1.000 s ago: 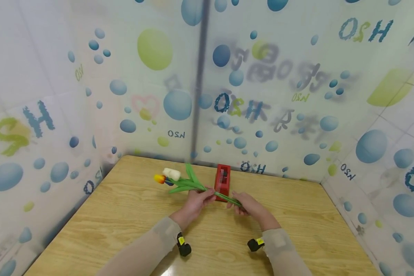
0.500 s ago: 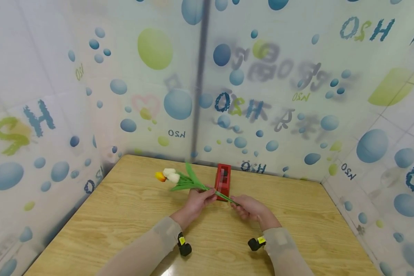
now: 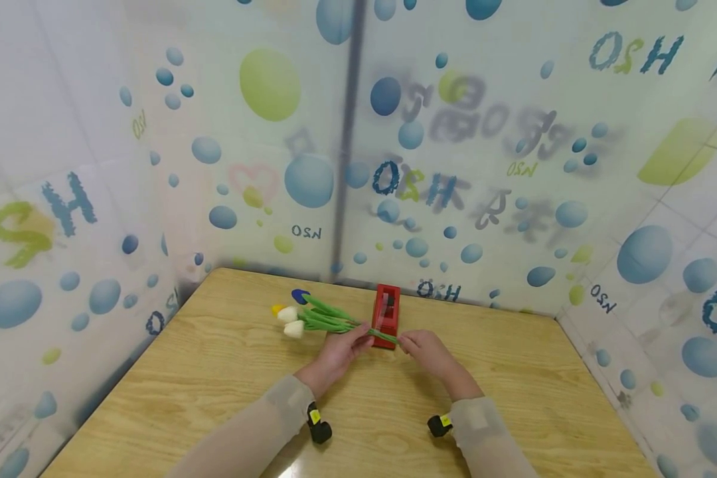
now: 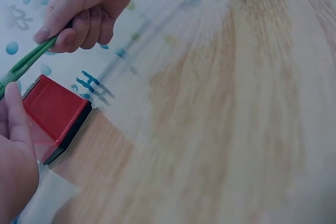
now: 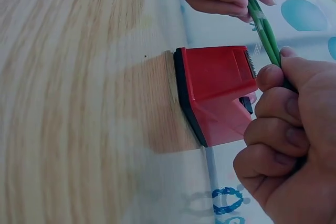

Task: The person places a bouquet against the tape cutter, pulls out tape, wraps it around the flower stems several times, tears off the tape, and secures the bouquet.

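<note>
I have both hands on one bunch of tulips (image 3: 328, 323), held above the middle of the wooden table (image 3: 514, 372). The left hand (image 3: 337, 352) pinches the stems partway along, thumb against fingers; the right hand (image 3: 433, 357) has its fingers curled in and grips the lower stem ends between thumb and forefinger. The heads point toward the table's left edge: a blue tulip (image 3: 301, 296) nearest the far edge, two white tulips (image 3: 295, 329) and a yellow tulip (image 3: 277, 310), partly covered. From the right wrist, I make out a shiny clear band (image 5: 258, 15) on the stems between the hands. A red tape dispenser (image 3: 388, 318) with a serrated blade (image 5: 250, 64) stands near the middle of the far edge. In my head view the stems cross its near end; I cannot tell whether they touch it.
</note>
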The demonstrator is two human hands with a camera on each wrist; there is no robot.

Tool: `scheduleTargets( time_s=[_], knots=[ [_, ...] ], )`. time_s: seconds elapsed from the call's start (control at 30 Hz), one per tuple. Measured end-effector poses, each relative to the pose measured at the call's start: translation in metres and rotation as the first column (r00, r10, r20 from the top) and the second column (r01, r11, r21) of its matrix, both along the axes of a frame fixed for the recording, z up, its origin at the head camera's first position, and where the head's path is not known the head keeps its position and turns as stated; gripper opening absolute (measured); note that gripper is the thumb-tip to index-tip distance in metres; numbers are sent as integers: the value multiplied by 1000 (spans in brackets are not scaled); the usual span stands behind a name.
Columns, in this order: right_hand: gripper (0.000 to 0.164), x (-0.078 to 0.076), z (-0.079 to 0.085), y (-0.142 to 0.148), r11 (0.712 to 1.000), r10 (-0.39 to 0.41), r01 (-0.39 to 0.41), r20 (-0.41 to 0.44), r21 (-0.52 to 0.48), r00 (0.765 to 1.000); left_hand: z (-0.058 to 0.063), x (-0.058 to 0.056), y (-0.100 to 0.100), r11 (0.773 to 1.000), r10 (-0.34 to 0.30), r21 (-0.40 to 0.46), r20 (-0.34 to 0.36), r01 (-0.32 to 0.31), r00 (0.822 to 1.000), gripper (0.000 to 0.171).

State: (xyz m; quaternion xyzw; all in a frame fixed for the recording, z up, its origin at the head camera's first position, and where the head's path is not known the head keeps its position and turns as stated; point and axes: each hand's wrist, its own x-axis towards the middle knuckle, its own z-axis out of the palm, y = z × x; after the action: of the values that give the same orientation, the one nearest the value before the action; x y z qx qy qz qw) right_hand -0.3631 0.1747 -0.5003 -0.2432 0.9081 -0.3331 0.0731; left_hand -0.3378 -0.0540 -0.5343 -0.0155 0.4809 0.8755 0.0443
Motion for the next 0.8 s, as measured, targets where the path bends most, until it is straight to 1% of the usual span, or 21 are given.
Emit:
scheduleTargets(
  time_s=[0.07,0.17,0.2,0.23,0.3,0.33,0.37,0.4,0.47,0.53,0.57,0.6,0.63,0.7,0.73,0.77,0.8],
  knots=[
    [39,0,0,0,1000,0,1,-35,25,999,0,0,0,1000,6,10,12,-6,1000,15],
    [39,0,-1,-1,1000,-1,2,-45,26,999,-1,0,0,1000,18,12,22,-18,1000,15],
    [40,0,-2,0,1000,-6,6,-30,12,1000,-1,0,0,1000,17,6,20,-17,1000,17],
    [42,1,-2,0,1000,-12,12,6,-10,1000,-1,0,1,1000,15,0,19,-15,1000,19],
    [48,1,-3,1,997,-9,19,127,-78,992,-1,0,1,1000,11,-16,11,-11,1000,23],
    [53,1,-3,2,993,-6,31,210,-115,978,-1,0,1,1000,7,-26,3,-6,1000,22],
    [57,2,-4,3,987,-6,53,302,-149,953,-1,0,1,999,3,-40,-5,-4,1000,21],
    [61,3,-4,4,980,0,79,395,-185,919,-1,0,2,999,1,-53,-13,-1,1000,20],
    [65,4,-4,7,962,31,124,547,-244,836,0,0,2,997,1,-72,-23,-2,1000,15],
    [61,5,-4,9,943,68,162,645,-290,761,0,0,3,996,2,-85,-33,-5,999,13],
    [57,5,-4,10,932,94,173,675,-318,732,0,0,3,996,4,-87,-34,-7,999,14],
    [53,5,-4,11,921,122,179,694,-345,710,0,0,3,997,5,-82,-34,-8,999,17],
    [49,5,-3,11,911,148,183,708,-370,691,0,0,3,997,6,-78,-34,-9,999,20],
    [45,4,-3,11,896,184,187,722,-402,667,0,0,3,998,8,-69,-37,-11,999,23],
    [44,4,-3,11,894,192,185,722,-408,664,1,0,3,998,9,-63,-37,-11,999,23],
    [44,3,-3,11,895,194,179,717,-409,670,1,0,3,998,11,-55,-34,-13,999,21],
    [44,2,-3,11,899,189,169,706,-404,682,1,0,3,999,12,-48,-32,-14,999,18]
  ],
)
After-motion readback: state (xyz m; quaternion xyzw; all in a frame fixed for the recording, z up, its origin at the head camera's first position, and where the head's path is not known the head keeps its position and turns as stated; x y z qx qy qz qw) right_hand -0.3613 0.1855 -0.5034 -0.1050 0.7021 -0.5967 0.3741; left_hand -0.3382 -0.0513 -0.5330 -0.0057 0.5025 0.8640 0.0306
